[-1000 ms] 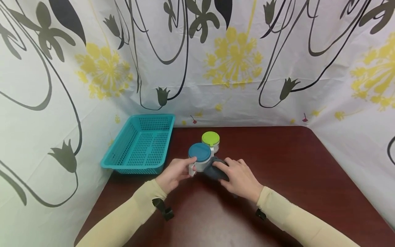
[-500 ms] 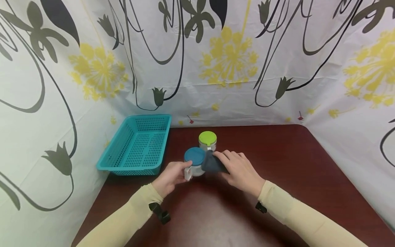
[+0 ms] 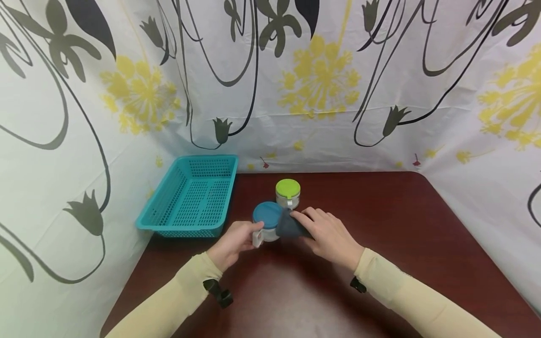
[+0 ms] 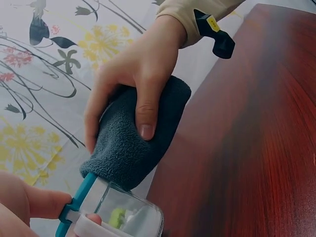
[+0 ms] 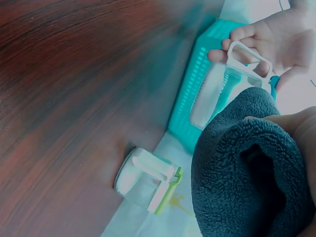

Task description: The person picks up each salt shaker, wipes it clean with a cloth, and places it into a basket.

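My left hand [image 3: 237,240] grips a clear glass jar with a blue lid [image 3: 267,215] by its white handle, thumb at the lid's edge. A bunched dark grey-blue terry cloth [image 4: 131,133] hangs in my right hand [image 3: 331,237], thumb on one side and fingers on the other. The cloth lies against the jar's right side, right at the lid's rim. Through the glass in the left wrist view, a small green patch shows. Just behind stands a second glass jar with a lime-green lid [image 3: 288,190] and a white handle, upright on the table.
A turquoise perforated plastic basket [image 3: 181,232] sits at the table's back left, beyond my left hand. The dark red-brown table [image 3: 380,211] meets a patterned white sheet [image 3: 338,145] at the back and left.
The blue-lidded jar has shifted slightly left and nearer in my left hand. The cloth has moved up along its right side toward the lid. The lime-lidded jar has stayed put.
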Available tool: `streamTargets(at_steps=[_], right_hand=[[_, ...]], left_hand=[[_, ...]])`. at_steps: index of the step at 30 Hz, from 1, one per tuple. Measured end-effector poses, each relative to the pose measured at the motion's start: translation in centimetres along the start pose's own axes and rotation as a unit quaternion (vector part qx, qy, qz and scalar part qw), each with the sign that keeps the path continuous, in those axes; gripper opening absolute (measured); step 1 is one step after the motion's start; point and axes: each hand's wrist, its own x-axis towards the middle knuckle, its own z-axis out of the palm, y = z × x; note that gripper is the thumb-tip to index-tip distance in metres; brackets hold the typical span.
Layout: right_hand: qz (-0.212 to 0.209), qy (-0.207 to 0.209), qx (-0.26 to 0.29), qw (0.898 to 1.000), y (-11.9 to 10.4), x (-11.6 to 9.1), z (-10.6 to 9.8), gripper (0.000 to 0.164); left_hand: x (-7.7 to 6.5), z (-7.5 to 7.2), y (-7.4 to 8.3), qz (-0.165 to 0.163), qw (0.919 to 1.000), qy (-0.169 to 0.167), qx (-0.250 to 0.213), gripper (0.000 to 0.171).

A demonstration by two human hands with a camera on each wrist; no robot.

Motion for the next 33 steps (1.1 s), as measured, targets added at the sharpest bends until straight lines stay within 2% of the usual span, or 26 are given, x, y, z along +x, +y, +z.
streamTargets(at_steps=[8, 15, 27, 33], right_hand=[[-0.008, -0.018, 0.011, 1.0, 0.0, -0.4, 1.5, 0.067], [-0.01, -0.036, 0.0, 0.999, 0.4, -1.5, 3.0, 0.064], [0.003, -0.035, 0.006, 0.999, 0.8, -1.2, 1.6, 0.066], [0.019, -0.003, 0.001, 1.0, 1.4, -1.0, 0.7, 0.068]], left_hand=[[-0.4, -0.6, 0.3, 0.01, 0.9999, -0.002, 0.004, 0.034], [-0.6, -0.6, 0.5, 0.021, 0.9994, -0.02, 0.016, 0.036], [-0.3, -0.7, 0.2, 0.012, 0.9997, -0.017, 0.016, 0.035], [-0.2, -0.9, -0.2, 0.008, 0.9995, -0.021, 0.02, 0.037]])
